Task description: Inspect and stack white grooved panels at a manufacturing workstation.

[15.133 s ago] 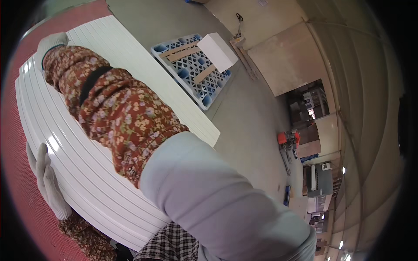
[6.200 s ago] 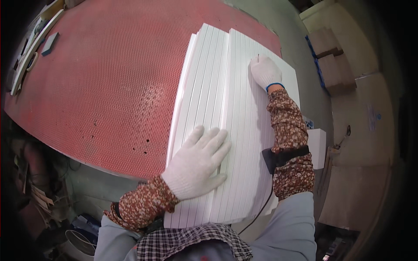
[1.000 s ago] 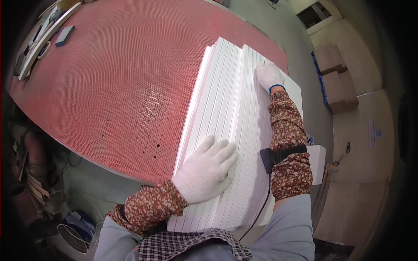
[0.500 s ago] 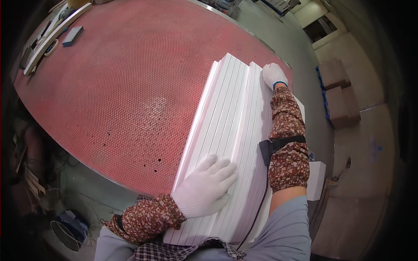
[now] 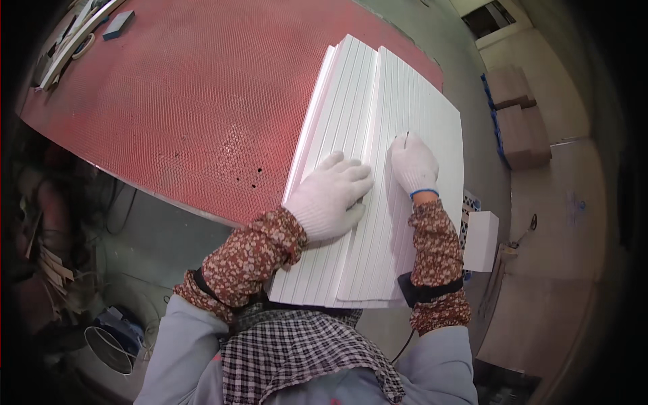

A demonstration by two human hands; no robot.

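Observation:
White grooved panels lie stacked lengthwise in front of me, overhanging the near side of a red mesh-textured table. My left hand, in a white knit glove, rests flat on the left part of the panels with its fingers spread. To its right, my right hand is closed in a similar glove over the right-hand panel. A thin dark tip shows at its knuckles. The rest of what it grips is hidden by the fingers.
The red table stretches away to the left. On its far left are a blue-grey block, a tape roll and a long white strip. A white block stands to the right, with brown cartons farther off.
My right hand has come back from the panels' far right edge to their middle. My left hand has shifted up along the panels. The view has tilted, showing more of the checked apron.

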